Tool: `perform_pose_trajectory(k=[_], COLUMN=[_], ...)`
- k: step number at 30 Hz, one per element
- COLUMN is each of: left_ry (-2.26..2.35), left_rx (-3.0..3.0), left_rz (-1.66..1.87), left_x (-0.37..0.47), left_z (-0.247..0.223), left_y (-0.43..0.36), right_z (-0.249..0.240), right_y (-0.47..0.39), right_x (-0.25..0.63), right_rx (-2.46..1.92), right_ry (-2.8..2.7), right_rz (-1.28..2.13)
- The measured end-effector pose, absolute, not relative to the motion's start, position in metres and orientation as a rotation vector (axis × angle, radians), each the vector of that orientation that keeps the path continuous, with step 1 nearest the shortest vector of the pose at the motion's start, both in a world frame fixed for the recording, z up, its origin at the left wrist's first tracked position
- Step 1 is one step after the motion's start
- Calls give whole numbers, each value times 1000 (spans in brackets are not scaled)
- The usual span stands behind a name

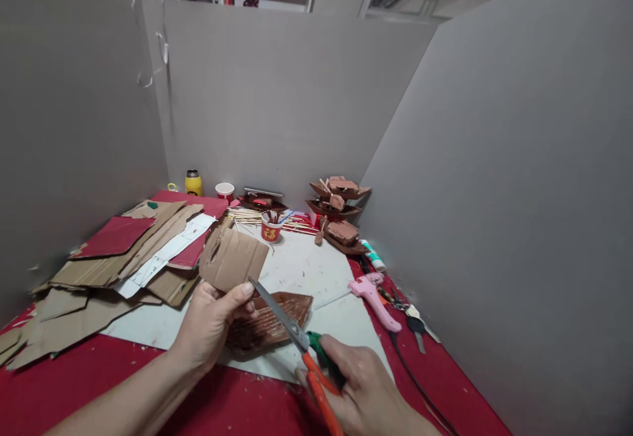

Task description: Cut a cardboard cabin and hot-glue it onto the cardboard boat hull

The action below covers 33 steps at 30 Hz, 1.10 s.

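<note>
My left hand (215, 314) pinches the lower edge of a piece of brown cardboard (235, 258) between thumb and fingers. In my right hand (359, 376) are scissors (284, 317) with green and orange handles. Their blades look closed or nearly so, and the tip is beside my left thumb at the cardboard's lower right corner. Below and behind both hands, a brown ridged boat-shaped piece (270, 324) lies on the white sheet (321, 271), partly hidden by my left fingers and the scissors.
Cardboard scraps (93, 268) pile up at the left. A pink glue gun (378, 301) with a cord lies right, near keys (415, 320). Behind stand a red paper cup (271, 228), thin sticks (247, 215), small brown boats (341, 208) and a yellow bottle (193, 184). Grey panels (287, 99) enclose the table.
</note>
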<state>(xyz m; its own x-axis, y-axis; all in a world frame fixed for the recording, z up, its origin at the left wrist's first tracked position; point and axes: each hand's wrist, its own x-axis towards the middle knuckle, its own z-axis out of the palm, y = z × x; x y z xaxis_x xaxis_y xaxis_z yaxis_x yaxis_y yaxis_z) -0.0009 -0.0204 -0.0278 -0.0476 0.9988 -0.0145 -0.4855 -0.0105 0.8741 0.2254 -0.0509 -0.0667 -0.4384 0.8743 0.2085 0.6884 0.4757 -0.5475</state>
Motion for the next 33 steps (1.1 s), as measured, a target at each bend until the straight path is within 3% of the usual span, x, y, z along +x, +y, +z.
perform_pose_trajectory(k=[13, 33], left_ry=[891, 945], left_rx=[802, 913], left_rz=[1421, 1378], left_x=[9, 4], left_z=[-39, -41], left_y=[-27, -30], right_z=[-33, -26], right_y=[-46, -39], right_x=[212, 201], right_rx=[-1562, -1425], right_ry=[-2389, -2377], right_rz=[496, 518])
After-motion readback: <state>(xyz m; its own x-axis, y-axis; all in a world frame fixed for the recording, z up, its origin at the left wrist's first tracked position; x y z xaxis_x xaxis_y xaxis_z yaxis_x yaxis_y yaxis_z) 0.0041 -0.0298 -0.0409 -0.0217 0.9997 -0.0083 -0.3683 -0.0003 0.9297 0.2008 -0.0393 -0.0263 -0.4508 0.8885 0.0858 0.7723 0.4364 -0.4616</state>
